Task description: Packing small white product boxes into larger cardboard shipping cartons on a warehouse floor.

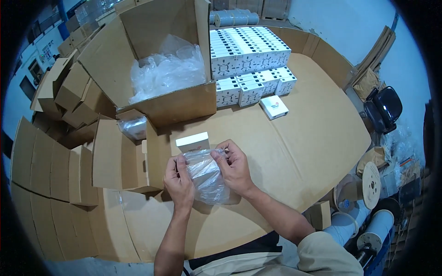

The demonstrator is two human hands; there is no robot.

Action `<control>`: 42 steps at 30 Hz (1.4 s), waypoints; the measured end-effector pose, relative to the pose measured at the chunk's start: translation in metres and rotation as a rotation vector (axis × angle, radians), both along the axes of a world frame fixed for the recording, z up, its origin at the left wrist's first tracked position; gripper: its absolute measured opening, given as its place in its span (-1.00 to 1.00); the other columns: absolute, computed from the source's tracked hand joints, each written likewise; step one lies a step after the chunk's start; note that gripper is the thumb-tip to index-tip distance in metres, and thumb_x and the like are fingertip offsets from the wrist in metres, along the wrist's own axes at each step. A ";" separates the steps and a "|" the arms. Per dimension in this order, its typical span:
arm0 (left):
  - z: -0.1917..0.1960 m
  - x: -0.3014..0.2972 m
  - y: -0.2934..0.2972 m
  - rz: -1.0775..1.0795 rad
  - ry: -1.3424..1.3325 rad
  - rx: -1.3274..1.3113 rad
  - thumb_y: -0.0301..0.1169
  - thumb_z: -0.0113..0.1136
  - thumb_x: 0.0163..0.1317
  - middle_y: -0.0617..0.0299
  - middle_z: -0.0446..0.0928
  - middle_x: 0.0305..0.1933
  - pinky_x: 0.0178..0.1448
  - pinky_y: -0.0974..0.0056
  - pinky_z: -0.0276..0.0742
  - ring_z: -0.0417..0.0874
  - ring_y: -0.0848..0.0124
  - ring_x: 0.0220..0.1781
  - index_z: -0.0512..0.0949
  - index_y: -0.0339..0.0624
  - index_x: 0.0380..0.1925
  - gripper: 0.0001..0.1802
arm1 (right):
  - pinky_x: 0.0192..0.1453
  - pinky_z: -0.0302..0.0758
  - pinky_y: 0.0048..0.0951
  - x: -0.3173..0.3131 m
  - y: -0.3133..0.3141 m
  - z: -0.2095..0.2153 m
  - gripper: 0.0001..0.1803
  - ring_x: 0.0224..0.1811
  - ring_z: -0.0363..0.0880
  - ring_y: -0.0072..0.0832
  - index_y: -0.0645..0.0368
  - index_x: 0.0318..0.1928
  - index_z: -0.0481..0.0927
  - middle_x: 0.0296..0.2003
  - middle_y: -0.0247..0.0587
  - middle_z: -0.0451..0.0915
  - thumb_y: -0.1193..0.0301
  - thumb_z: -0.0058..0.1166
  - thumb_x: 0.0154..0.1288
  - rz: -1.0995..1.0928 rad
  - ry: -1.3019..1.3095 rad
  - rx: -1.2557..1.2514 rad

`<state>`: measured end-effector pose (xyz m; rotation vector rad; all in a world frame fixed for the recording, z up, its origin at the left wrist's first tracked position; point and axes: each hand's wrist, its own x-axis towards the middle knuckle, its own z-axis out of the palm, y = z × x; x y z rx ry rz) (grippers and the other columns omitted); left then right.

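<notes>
A clear plastic bag (209,179) hangs between my two hands, above the cardboard-covered table. My left hand (180,181) pinches its upper left edge between thumb and fingers. At the upper right edge my right hand (234,168) grips it the same way. Just beyond the bag's top edge is a small white box (193,141), its lower part hidden behind the bag; whether it touches the bag I cannot tell. To the left stands an open brown carton (152,161) with a plastic-wrapped item (133,128) in its far end.
A large open carton (170,108) at the back left holds a heap of clear plastic bags (168,71). Stacked white boxes (251,50) stand behind, with a single white box (274,107) before them. Folded cartons (46,161) lie at left; cable spools (370,181) and a black chair (383,108) are right.
</notes>
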<state>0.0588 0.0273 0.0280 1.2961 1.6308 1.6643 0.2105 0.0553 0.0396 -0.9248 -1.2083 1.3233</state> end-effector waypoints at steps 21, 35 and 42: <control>-0.009 -0.027 -0.003 -0.236 -0.516 -0.240 -0.28 -0.08 0.67 0.41 0.52 -0.28 -0.16 0.48 0.44 0.46 0.66 -0.25 0.57 -0.26 -0.12 -0.69 | 0.23 0.47 -0.16 0.024 0.006 0.015 -0.60 0.09 0.61 -0.22 -0.02 -0.08 0.78 -0.01 -0.18 0.67 0.57 0.36 0.00 -0.038 -0.596 0.921; 0.001 -0.011 -0.011 -0.054 -0.200 0.025 -0.25 0.18 0.54 0.33 0.56 -0.21 -0.14 0.36 0.51 0.52 0.59 -0.21 0.56 -0.32 -0.01 -0.69 | -0.42 0.45 -0.52 0.002 -0.003 -0.014 -0.76 -0.51 0.53 -0.66 0.33 -0.25 0.64 -0.53 -0.28 0.59 0.40 0.11 0.56 -0.074 -0.457 0.416; -0.009 -0.013 -0.011 -0.001 -0.073 0.049 -0.31 0.38 0.40 0.30 0.62 -0.32 -0.27 0.41 0.52 0.55 0.60 -0.36 0.57 -0.32 -0.14 -0.71 | -0.25 0.46 -0.51 0.000 0.001 -0.014 -0.79 -0.37 0.50 -0.66 0.28 -0.19 0.68 -0.43 -0.39 0.61 0.37 0.14 0.55 -0.060 -0.146 0.059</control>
